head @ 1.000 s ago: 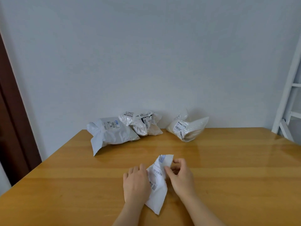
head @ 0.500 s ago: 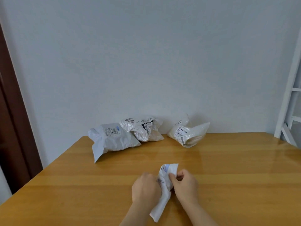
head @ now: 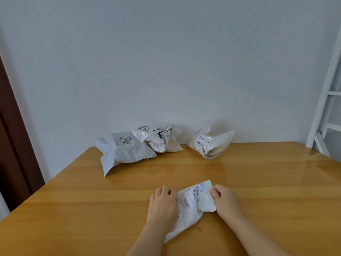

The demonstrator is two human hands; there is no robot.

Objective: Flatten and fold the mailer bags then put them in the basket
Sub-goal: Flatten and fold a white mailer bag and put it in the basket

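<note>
A crumpled white mailer bag (head: 192, 204) with printed labels lies on the wooden table (head: 92, 209) in front of me. My left hand (head: 162, 206) lies on its left part, fingers curled over the plastic. My right hand (head: 226, 202) pinches its right edge with curled fingers. Three more mailer bags sit at the table's far edge against the wall: a grey one (head: 123, 148), a crumpled white one (head: 159, 138) and a clear one (head: 212, 143). No basket is in view.
A white wall stands behind the table. A white ladder-like frame (head: 324, 100) rises at the right edge. A dark brown door frame (head: 13, 145) runs down the left. Bare wood stretches left and right of my hands.
My hands have moved apart, spreading the bag wider between them. A moment ago they were close together with the bag bunched up. The view has tilted up slightly.
</note>
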